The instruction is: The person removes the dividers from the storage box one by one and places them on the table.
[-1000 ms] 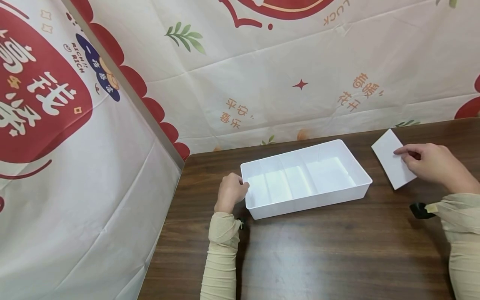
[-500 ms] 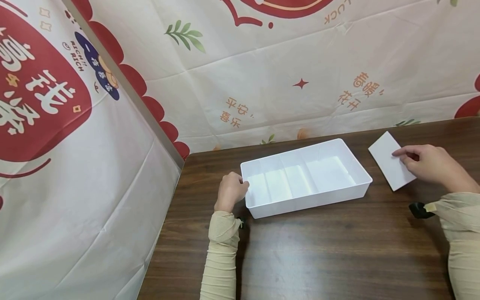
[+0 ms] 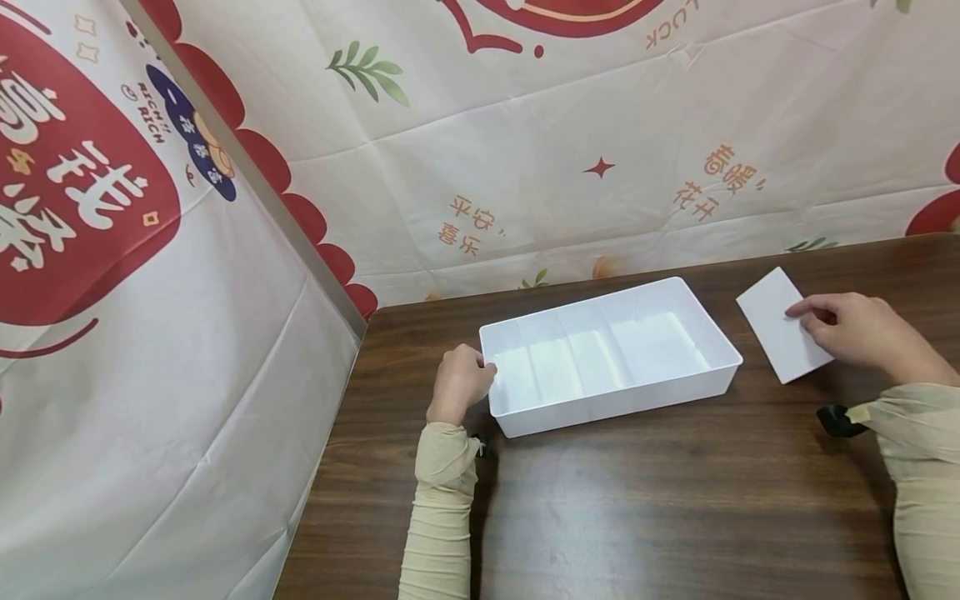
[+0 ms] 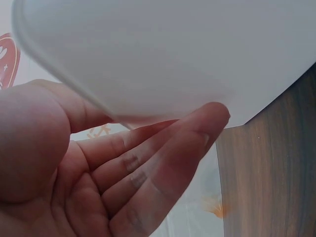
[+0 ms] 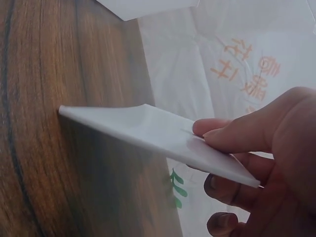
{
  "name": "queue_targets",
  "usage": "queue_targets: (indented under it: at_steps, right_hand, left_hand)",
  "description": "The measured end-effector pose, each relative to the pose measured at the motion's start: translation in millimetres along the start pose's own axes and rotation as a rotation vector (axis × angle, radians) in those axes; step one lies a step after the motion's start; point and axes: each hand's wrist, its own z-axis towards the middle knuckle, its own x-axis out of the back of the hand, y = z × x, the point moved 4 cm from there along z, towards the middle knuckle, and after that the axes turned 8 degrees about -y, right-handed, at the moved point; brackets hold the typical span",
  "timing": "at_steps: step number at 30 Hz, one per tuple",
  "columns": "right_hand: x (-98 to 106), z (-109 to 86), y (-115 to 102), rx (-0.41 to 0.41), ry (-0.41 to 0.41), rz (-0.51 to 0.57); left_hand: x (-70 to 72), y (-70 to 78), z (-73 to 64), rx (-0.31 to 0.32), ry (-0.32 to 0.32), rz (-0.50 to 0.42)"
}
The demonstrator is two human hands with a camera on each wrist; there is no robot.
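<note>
On the dark wooden table sits a white rectangular tray with low walls and upright dividers across its inside. My left hand grips the tray's left end wall, thumb over the rim; in the left wrist view the left hand's fingers press against the outer wall. To the right of the tray, apart from it, is a thin flat white panel. My right hand pinches its right edge between thumb and fingers. The right wrist view shows the panel tilted over the table; whether its far corner touches the wood, I cannot tell.
The wooden table ends at the back against a white printed cloth. Another printed cloth hangs along the left side. A black device sits at the right wrist.
The white panel has tilted slightly and its far corner has come a little lower, with the right hand holding it. The left hand and the tray stay put.
</note>
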Motion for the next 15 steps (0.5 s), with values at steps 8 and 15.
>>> queue_targets:
  at_steps: [8, 15]
  right_hand:
    - [-3.7, 2.2, 6.2, -0.045, -0.034, 0.02]
    - [-9.0, 0.5, 12.2, -0.045, -0.092, 0.014]
  left_hand:
    - [-0.1, -1.8, -1.0, 0.011, -0.005, -0.004]
    - [0.2, -2.2, -1.7, 0.011, -0.001, -0.001]
